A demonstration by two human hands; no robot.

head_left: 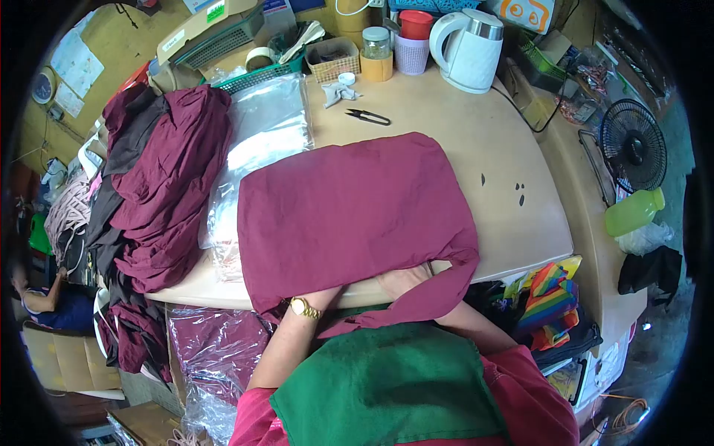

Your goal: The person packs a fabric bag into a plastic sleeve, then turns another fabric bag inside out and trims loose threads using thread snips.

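A maroon cloth piece (349, 212) lies spread in front of me on the table, roughly rectangular. From its right side a long maroon band (435, 293) curls over my right forearm and toward my body. My left hand (321, 298), with a gold watch at the wrist, reaches under the cloth's near edge. Beside it, my right hand (402, 280) goes under the same edge, inside the loop of the band. The cloth hides the fingers of both hands.
Thread snips (368, 117) lie beyond the cloth. Clear plastic sleeves (271, 119) and a maroon and black fabric heap (167, 186) are at left. A white kettle (467, 52) stands at the back, a black fan (632, 145) at right. A person (44, 301) sits far left.
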